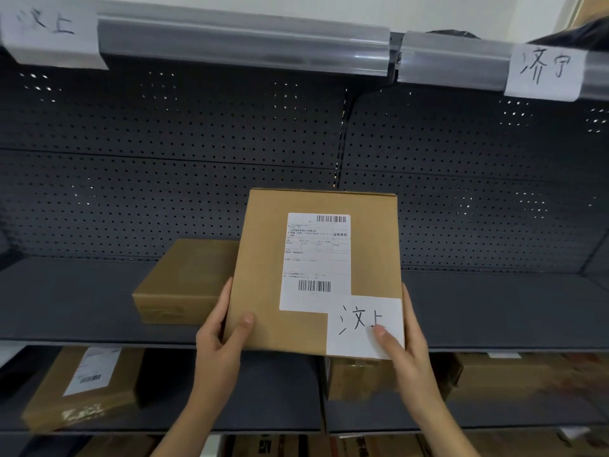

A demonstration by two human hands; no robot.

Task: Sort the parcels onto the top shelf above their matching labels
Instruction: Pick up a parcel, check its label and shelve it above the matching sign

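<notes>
I hold a flat brown cardboard parcel (263,258) up in front of the middle shelf, its face toward me. It carries a white shipping label and a white slip handwritten 汶上 (362,324) at its lower right. My left hand (220,338) grips its lower left edge, thumb on the face. My right hand (405,344) grips the lower right edge, thumb on the slip. On the top shelf rail (244,44), a paper label reading 汶上 (49,31) hangs at the far left and one reading 济宁 (545,70) at the right.
A second brown box (184,282) lies on the dark middle shelf (494,308), behind and left of the held parcel. More cardboard parcels (82,387) sit on the shelf below. A dark object (580,31) rests on the top shelf at right. Perforated dark panels back the shelves.
</notes>
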